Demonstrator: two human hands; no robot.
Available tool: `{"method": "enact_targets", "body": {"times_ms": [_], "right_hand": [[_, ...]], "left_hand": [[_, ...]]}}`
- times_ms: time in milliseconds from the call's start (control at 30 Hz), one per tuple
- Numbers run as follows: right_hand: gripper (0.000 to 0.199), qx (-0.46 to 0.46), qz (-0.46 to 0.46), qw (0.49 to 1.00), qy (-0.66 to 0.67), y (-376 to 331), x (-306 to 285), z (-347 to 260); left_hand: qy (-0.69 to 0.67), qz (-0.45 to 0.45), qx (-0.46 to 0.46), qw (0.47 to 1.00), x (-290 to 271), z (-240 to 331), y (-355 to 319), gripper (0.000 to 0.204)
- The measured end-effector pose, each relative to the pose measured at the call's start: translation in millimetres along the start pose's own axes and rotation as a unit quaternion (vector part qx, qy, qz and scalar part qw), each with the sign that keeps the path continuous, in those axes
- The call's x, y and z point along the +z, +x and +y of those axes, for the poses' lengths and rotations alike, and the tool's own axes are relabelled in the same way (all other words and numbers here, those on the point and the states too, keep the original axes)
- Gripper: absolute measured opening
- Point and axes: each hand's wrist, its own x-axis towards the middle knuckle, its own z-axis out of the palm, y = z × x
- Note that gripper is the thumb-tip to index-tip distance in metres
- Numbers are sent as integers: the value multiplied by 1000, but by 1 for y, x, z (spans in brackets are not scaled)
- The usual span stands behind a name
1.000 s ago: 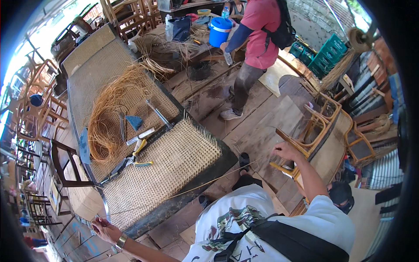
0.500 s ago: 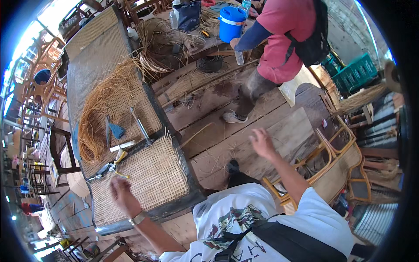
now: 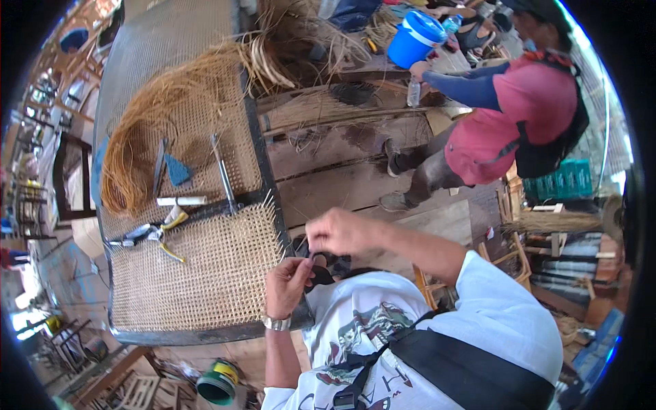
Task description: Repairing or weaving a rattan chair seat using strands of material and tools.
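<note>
Pinching something small and dark between your left hand and right hand, you're risking snagging the woven cane panel edge

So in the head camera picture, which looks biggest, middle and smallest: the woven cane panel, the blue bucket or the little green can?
1. Woven cane panel, by far the biggest, beside the person's left hand.
2. Blue bucket.
3. Green can.
The bucket and can look nearly alike here; the bucket sits farther from the camera, so their order is unsure.
</note>
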Motion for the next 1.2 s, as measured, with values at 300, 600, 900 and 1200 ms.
{"method": "enact_targets", "body": {"times_ms": [300,600,900,1200], "right_hand": [[32,141,154,977,-50,84,-162,69],[29,158,248,935,-198,123,-216,162],[29,348,84,915,189,73,-255,325],[15,240,97,726,637,85,-303,262]], "left_hand": [[70,224,-87,968,-138,32,-47,17],[226,258,-177,922,-193,77,-88,22],[561,424,9,711,-221,201,8,20],[364,40,-83,927,-3,286,353,18]]}}
